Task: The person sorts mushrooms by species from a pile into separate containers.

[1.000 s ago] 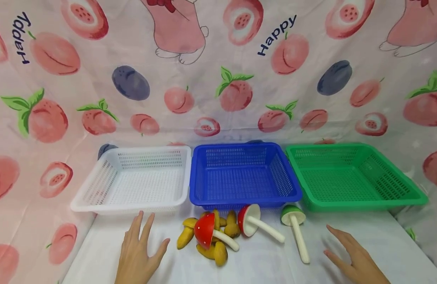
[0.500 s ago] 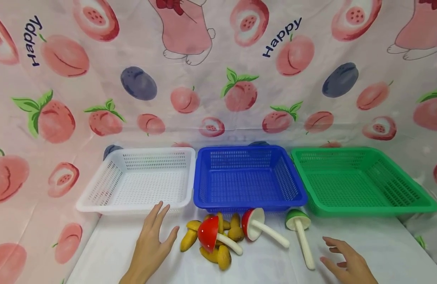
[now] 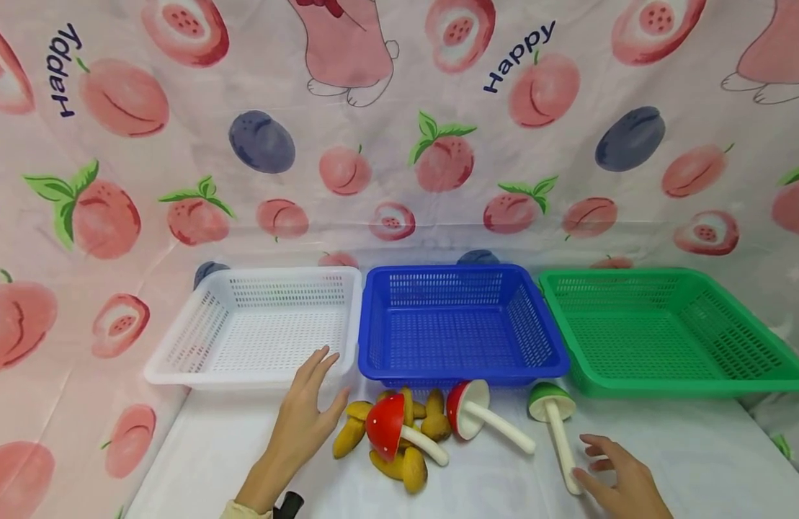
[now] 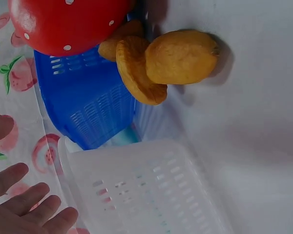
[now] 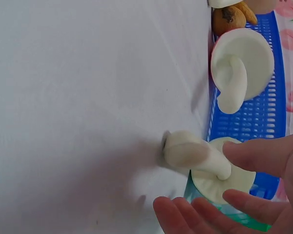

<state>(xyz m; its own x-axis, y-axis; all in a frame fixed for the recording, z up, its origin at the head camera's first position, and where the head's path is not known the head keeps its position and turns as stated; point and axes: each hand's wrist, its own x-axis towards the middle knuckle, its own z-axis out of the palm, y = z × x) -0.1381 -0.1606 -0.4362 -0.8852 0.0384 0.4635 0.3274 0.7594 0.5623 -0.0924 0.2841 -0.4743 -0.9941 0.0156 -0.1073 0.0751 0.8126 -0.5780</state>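
My left hand [image 3: 323, 393] lies open with straight fingers, just left of a pile of yellow-brown pieces [image 3: 350, 436] and in front of the white basket [image 3: 243, 378]. A red spotted mushroom [image 3: 386, 429] rests on that pile; its cap [image 4: 63, 24] and the pieces [image 4: 180, 56] fill the left wrist view. A second red mushroom [image 3: 467, 411] lies to the right. My right hand [image 3: 590, 461] is open at the stem end of the green-capped mushroom [image 3: 551, 404]. The right wrist view shows the thumb and fingers [image 5: 185, 217] either side of the stem [image 5: 190, 153], not closed on it.
Three empty mesh baskets stand in a row at the back: white on the left, blue [image 3: 464, 373] in the middle and green [image 3: 697, 388] on the right. A peach-print cloth walls in the back and sides. A white tabletop [image 3: 198, 454] lies under everything.
My left hand has moved forward and right, up to the yellow pile. My right hand has moved left to the green mushroom's stem end, with the fingers curling slightly.
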